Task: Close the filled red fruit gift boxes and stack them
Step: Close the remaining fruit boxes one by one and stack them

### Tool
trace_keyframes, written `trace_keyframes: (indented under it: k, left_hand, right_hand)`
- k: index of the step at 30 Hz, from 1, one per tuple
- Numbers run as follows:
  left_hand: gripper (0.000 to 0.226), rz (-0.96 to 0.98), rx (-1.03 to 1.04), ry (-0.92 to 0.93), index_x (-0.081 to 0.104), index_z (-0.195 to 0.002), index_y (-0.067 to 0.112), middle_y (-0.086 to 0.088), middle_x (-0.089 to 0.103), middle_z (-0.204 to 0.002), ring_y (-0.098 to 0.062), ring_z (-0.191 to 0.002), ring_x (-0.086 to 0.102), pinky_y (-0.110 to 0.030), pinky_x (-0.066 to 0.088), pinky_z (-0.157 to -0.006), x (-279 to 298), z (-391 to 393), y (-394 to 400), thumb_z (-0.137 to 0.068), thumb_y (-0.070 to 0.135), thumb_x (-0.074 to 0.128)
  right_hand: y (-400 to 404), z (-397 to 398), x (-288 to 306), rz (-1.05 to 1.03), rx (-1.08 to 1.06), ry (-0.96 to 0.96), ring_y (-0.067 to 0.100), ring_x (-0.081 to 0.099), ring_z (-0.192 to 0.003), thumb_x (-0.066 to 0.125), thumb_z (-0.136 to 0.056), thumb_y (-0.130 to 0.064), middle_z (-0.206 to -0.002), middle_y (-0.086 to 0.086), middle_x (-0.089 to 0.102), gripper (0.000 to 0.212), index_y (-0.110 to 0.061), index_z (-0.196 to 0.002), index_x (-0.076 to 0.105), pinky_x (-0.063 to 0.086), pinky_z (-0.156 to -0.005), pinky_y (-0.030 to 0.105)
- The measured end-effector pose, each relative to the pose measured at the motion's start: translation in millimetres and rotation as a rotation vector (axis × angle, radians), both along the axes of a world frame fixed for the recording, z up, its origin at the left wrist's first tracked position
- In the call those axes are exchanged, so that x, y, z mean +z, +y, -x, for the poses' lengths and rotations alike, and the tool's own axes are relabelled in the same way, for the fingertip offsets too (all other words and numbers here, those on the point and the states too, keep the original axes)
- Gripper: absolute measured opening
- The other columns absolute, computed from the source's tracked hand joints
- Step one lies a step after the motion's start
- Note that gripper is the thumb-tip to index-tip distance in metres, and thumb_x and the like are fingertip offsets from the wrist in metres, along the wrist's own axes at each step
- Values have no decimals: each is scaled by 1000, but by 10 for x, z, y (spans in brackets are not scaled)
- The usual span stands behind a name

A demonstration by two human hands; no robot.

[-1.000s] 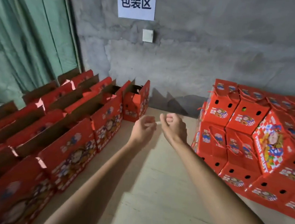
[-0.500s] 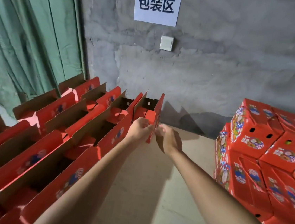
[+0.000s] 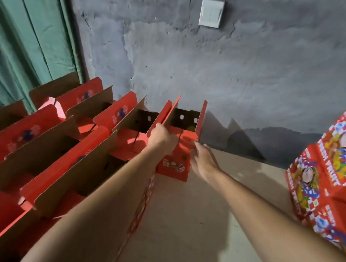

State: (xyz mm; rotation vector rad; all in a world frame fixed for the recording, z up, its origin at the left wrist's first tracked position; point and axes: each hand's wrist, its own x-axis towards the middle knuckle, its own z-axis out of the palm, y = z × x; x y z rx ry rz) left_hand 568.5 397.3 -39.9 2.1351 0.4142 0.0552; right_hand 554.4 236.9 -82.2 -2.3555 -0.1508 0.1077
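A single head-worn camera looks forward and steeply down along both outstretched forearms toward the rough grey plaster wall [image 3: 238, 78], which fills the upper frame close ahead. Left of that wall, open red cardboard boxes [image 3: 63, 140] run toward the lens; right of it, closed printed red boxes [image 3: 335, 171] are cropped by the edge.

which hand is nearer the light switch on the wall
Left, narrowly. The left hand grips the top edge of the far open box, below the switch. The right hand sits lower, at that box's right side.
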Motion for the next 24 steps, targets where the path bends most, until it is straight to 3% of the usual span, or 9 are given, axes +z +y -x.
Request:
trace_keyframes:
  k: [2, 4, 7, 10, 13, 16, 18, 21, 24]
  left_hand:
    - [42, -65, 51, 22, 48, -131, 2, -16, 62, -117, -37, -97, 71, -48, 62, -82, -27, -206, 30, -91, 13, 59]
    - [36, -171, 62, 12, 55, -125, 0, -17, 66, -113, -38, -98, 71, -48, 62, -84, -78, -383, 64, -90, 8, 61]
    - [24, -455, 18, -50, 62, -118, -1, -19, 68, -111, -39, -103, 68, -50, 60, -85, -161, -533, 93, -95, 4, 60]
    - [19, -664, -11, -105, 67, -111, -2, -20, 69, -108, -41, -101, 68, -49, 60, -80, -217, -547, 28, -97, 0, 55]
    - [25, -656, -47, -120, 68, -107, -2, -20, 70, -104, -41, -98, 68, -46, 57, -76, -117, -454, -88, -91, -6, 50]
    - [24, -681, -125, -112, 67, -107, 2, -17, 69, -103, -40, -99, 67, -40, 51, -72, 20, -229, -270, -87, 5, 55]
    - [24, -686, -187, -117, 67, -106, 3, -17, 67, -103, -42, -99, 66, -40, 51, -74, 31, 32, -418, -86, 15, 59]
    - [29, -743, -285, -114, 68, -102, 3, -20, 68, -104, -44, -98, 66, -41, 54, -76, -56, 563, -733, -86, 26, 61]
    - [31, -767, -383, -130, 67, -96, 5, -20, 68, -102, -43, -94, 67, -40, 52, -73, -114, 1160, -1063, -87, 33, 58]
  right_hand:
    - [-15, -218, -45, 53, 31, 11, 39, 32, -146, 43, -105, -14, -158, 19, 36, 49, -15, -154, 41, 28, -119, 46]
    - [-5, -411, -106, 35, 34, 31, 40, 34, -146, 46, -105, -17, -157, 18, 37, 50, -12, -154, 40, 31, -120, 49]
    - [15, -534, -186, 140, -73, -61, 30, 60, -117, 47, -105, -22, -138, 12, 56, 41, -12, -145, 50, 51, -97, 43]
    - [-65, -554, -259, 175, -213, -188, 27, 68, -97, 48, -105, -16, -110, 8, 71, 28, -14, -127, 65, 58, -82, 43]
    - [-163, -512, -264, 84, -285, -163, 30, 68, -94, 51, -101, -6, -99, 9, 72, 19, -11, -102, 69, 57, -80, 42]
    - [-345, -316, -180, 61, -375, -132, 29, 61, -81, 46, -100, -4, -82, 6, 60, 22, -13, -85, 59, 45, -66, 34]
    - [-534, -78, -151, 89, -396, -149, 26, 57, -80, 43, -104, -10, -86, 9, 62, 24, -13, -89, 61, 39, -67, 30]
    - [-871, 407, -138, 120, -356, -175, 32, 64, -90, 37, -108, -18, -102, 15, 71, 33, -11, -108, 70, 42, -70, 29]
    - [-1276, 907, -140, 143, -338, -180, 37, 65, -95, 36, -107, -18, -100, 17, 71, 34, -10, -101, 69, 40, -70, 34]
